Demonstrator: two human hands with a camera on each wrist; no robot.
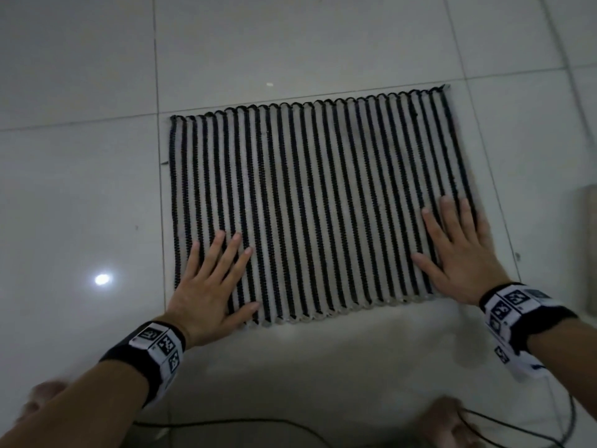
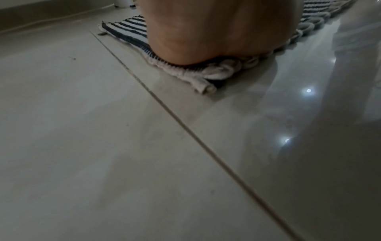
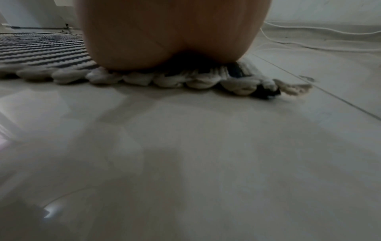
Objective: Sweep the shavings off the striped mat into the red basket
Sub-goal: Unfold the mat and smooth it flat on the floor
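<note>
Two hands flat on the striped mat (image 1: 316,205) right now, one on each near corner. My left hand (image 1: 211,286) has its fingers spread out straight over the near-left corner, and the left wrist view shows the heel of the palm pressing the mat's edge down. My right hand (image 1: 458,253) sits on the near-right corner, fingers straight and only slightly apart, thumb out to the side. The mat lies flat on the pale tiled floor (image 1: 80,189). A dark cable (image 1: 504,425) runs along the floor near me. Can't make out any shavings on the mat, too dim.
</note>
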